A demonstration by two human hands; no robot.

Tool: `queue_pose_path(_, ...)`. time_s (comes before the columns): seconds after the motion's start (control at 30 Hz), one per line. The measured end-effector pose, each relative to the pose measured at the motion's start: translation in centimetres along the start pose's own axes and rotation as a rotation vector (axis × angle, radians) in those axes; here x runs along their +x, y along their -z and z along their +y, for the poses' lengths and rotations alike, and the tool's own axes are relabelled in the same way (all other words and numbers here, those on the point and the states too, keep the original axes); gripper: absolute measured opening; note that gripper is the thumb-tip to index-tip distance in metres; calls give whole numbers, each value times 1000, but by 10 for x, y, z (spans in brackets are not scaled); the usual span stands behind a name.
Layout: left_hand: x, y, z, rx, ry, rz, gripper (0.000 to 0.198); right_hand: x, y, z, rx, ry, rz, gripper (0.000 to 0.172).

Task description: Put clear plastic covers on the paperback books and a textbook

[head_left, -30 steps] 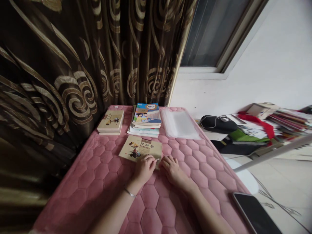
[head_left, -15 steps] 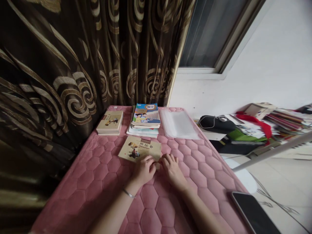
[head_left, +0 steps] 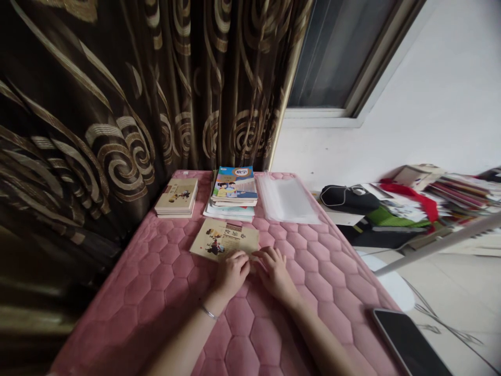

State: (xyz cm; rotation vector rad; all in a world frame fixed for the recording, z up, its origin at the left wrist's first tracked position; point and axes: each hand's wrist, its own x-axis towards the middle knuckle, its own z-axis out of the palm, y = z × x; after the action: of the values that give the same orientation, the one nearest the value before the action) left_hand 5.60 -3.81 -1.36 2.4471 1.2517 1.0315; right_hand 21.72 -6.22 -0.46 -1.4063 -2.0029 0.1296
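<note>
A beige book [head_left: 223, 240] with small painted figures on its cover lies flat on the pink quilted surface. At its near right corner my left hand [head_left: 234, 271] has its fingers curled in, pinching the edge; a silver bracelet circles that wrist. Close beside it, my right hand [head_left: 273, 269] bends its fingers onto the same corner, thumb toward the left hand. My fingers hide this corner, and whether a clear cover is also between them is too small to tell.
Behind the book stand a stack of beige books [head_left: 178, 196], a pile of textbooks [head_left: 235, 185] with a blue one on top, and clear plastic sleeves [head_left: 289, 198]. A phone-like dark device [head_left: 409, 339] lies at the near right edge. A patterned curtain [head_left: 129, 146] borders the left.
My right hand's fingers have shifted slightly and spread a little more at the book's corner. My left hand has barely moved, and the book stays in place.
</note>
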Motion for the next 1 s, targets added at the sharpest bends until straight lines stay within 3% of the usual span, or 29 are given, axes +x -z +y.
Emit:
queue_pose_path(0.23,0,1,2,-1,-4,-14,20,5,-5,2,63,-65,8,20)
queue_pose_path(0.4,1,0,1,-51,-2,22,21,4,7,10,246,-97,94,18)
queue_pose_path(0.53,1,-2,-1,-78,-7,40,24,-1,17,17,364,-28,-45,17)
queue_pose_path(0.67,0,-3,-3,-79,-16,50,20,-5,13,17,222,11,-182,16)
queue_pose_path(1.0,1,-1,-1,-50,-34,49,19,0,15,6,-91,72,-293,17)
